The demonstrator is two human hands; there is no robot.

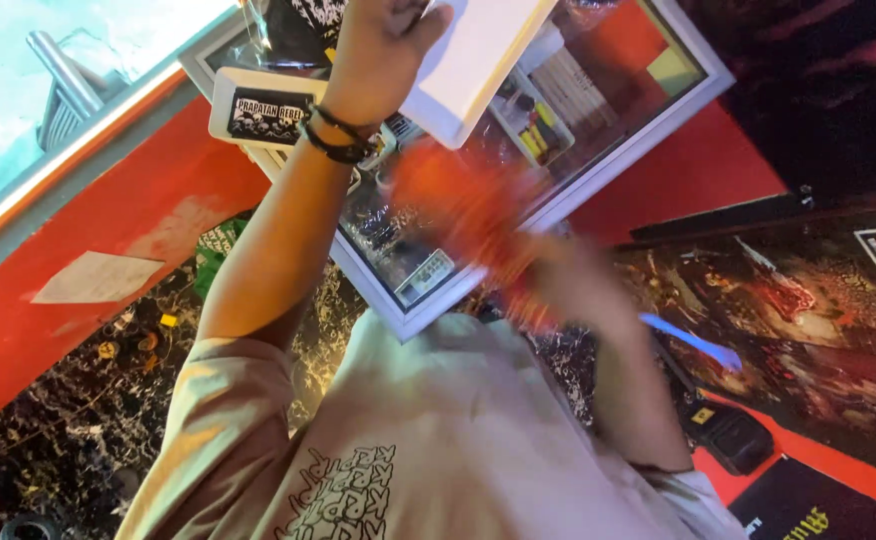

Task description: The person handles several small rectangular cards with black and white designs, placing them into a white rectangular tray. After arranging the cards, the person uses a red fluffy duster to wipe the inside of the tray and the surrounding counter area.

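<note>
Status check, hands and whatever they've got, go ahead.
Left hand raised, gripping a flat white box. Right hand motion-blurred with a blurred red object; grip unclear. White-framed glass case directly behind both.

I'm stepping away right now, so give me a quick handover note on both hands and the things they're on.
Left hand: raised, fingers gripping a white flat board near its lower edge.
Right hand: blurred in motion, holding a red cloth against the white-framed glass display case.
Glass carries glare, so how clean it is cannot be told.
A black device lies on the red and black surface by the right forearm.
</note>
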